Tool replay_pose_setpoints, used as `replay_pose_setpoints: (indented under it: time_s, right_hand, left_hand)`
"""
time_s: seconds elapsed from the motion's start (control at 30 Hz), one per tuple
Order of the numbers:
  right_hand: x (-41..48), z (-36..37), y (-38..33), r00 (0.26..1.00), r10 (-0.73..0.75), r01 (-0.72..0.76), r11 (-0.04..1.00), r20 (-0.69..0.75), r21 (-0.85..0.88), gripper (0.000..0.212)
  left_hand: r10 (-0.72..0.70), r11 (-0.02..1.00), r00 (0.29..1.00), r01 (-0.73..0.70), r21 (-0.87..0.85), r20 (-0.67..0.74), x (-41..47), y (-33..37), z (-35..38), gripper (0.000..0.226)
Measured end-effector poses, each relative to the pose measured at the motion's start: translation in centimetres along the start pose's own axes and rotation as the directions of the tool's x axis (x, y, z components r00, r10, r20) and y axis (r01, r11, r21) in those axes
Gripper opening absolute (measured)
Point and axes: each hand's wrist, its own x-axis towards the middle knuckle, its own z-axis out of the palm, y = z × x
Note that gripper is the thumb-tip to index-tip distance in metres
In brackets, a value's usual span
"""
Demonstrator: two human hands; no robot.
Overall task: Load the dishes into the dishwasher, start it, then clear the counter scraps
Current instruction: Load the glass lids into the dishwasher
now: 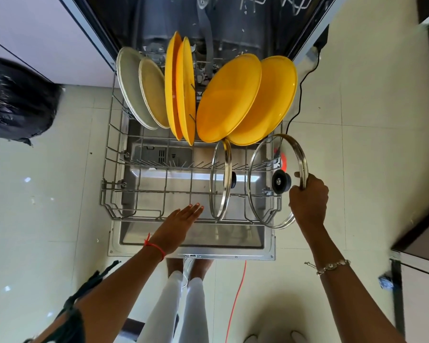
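While the right hand (307,201) grips a second lid (281,181), six plates (229,97) stand.

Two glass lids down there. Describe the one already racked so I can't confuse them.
On the pulled-out lower rack, look front right, below the yellow plates. The racked lid stands edge-on, untouched; the other lid, to its right, faces the camera, gripped at the rim by the right hand.

Plates (229,97), glass lids (263,169) upright in rack (144,191)
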Motion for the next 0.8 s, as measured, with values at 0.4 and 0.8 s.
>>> replay_pose_setpoints:
  time_s: [0.4, 0.8]
  right_hand:
    - [0.4, 1.4, -0.7, 0.999, 0.046, -0.047, 0.999, -0.005, -0.024, 0.007]
    - [0.0, 2.3, -0.7, 0.999, 0.050, -0.051, 0.997, -0.013, -0.061, 0.018]
  left_hand:
    - [0.007, 1.000, 0.999, -0.008, -0.005, -0.053, 0.1, -0.4, 0.9, 0.074]
    - [0.006, 1.000, 0.998, -0.007, -0.020, -0.065, 0.1, -0.5, 1.1, 0.077]
